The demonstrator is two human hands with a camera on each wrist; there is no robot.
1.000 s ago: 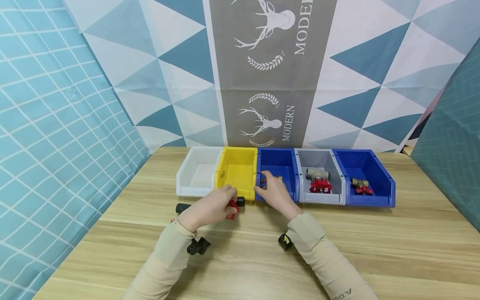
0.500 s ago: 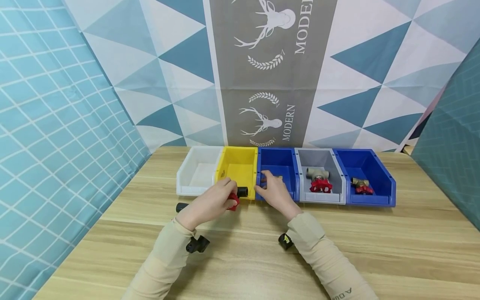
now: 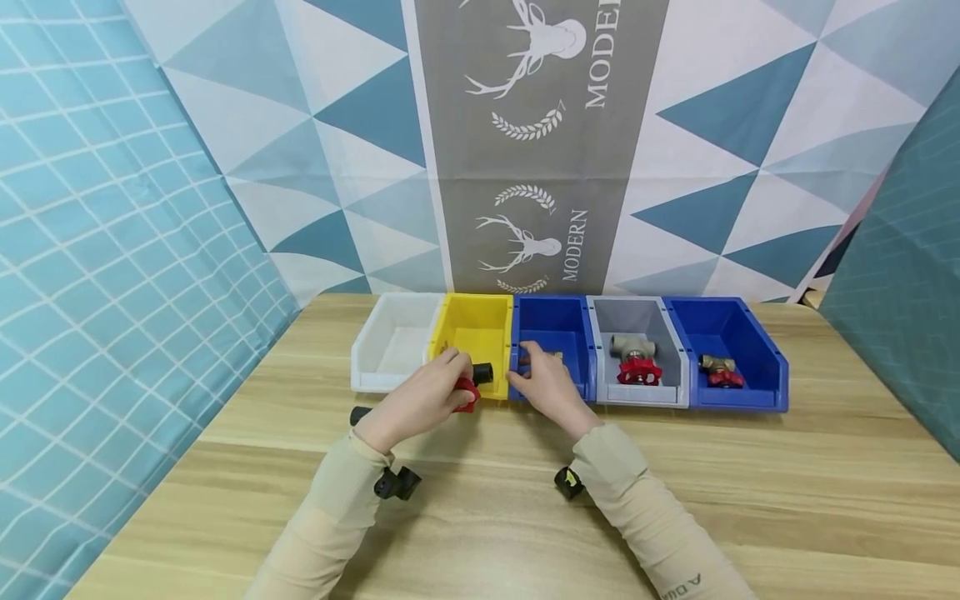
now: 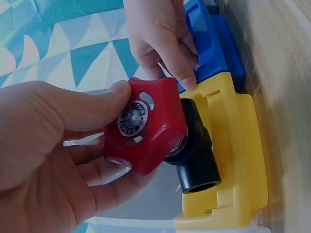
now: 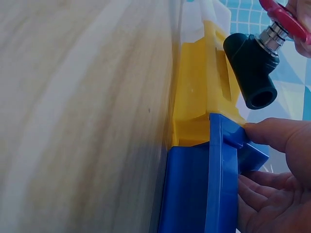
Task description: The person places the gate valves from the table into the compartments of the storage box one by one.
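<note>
My left hand [image 3: 416, 404] grips a black valve [image 3: 483, 373] by its red handwheel [image 4: 155, 126], thumb on one side and fingers on the other. The valve hangs over the front of the yellow bin [image 3: 480, 333], its black pipe ends apart from the wall in the right wrist view. My right hand [image 3: 551, 387] holds the front left corner of the middle blue bin [image 5: 223, 179]. Its thumb presses the rim beside the yellow bin, and the other fingers reach inside. A small brass-coloured piece [image 3: 558, 356] in that bin is mostly hidden by the hand.
A white bin [image 3: 397, 337] stands at the left of the row. The grey bin [image 3: 633, 310] holds a red-wheeled valve [image 3: 637, 362], and the right blue bin [image 3: 705, 321] holds a smaller one [image 3: 722, 371]. A black pipe end [image 3: 360, 414] shows behind my left wrist.
My left hand has lifted the valve from the table in front of the bins up to the yellow bin's front. The right hand keeps its place on the blue bin.
</note>
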